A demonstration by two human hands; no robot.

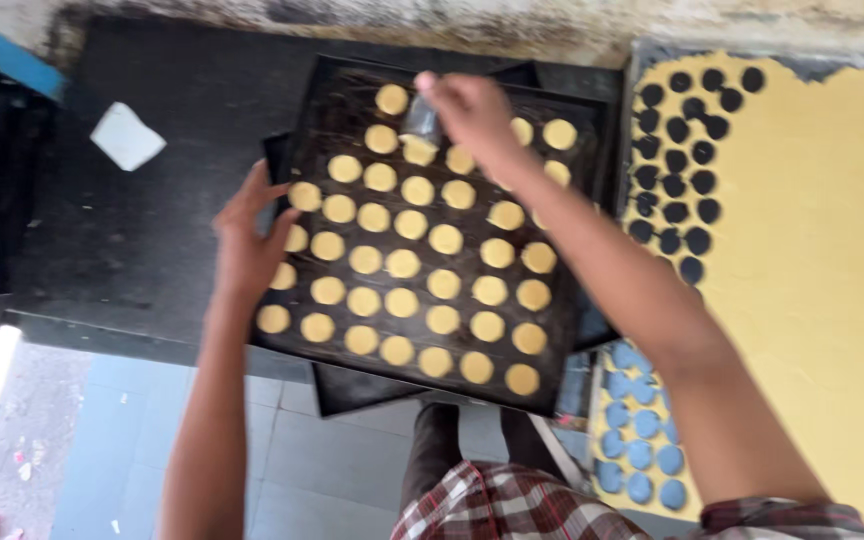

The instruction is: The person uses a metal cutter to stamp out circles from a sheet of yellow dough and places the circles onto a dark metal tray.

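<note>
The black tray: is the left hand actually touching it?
Touching. The head view shows the left hand with fingers on the black tray's left edge, beside the dough rounds.

Left hand (247, 240) at centre-left, fingers spread open; right hand (467, 110) reaches to upper centre, fingers pinched together.

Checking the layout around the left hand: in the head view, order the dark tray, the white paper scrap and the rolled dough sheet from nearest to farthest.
1. Dark tray: left hand touches its left edge.
2. White paper scrap: up-left on the counter.
3. Rolled dough sheet: far right.
</note>
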